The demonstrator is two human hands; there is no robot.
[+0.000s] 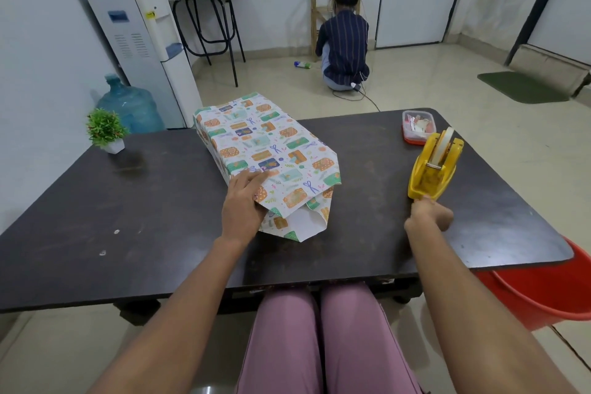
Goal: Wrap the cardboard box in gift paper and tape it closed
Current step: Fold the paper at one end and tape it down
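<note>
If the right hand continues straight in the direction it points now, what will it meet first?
The right hand points away from the person, and the yellow tape dispenser stands directly ahead; the fingertips already seem to touch its near end, though depth is unclear.

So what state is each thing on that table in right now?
Gift-wrapped box: lying on the table, near end still open, flaps untaped.
Left hand: fingers flat, pressing the paper down.
Right hand: pinching the tape dispenser's near end.
Tape dispenser: standing on the table, roll loaded.
Plastic container: lid on.
Small plant: upright.
</note>
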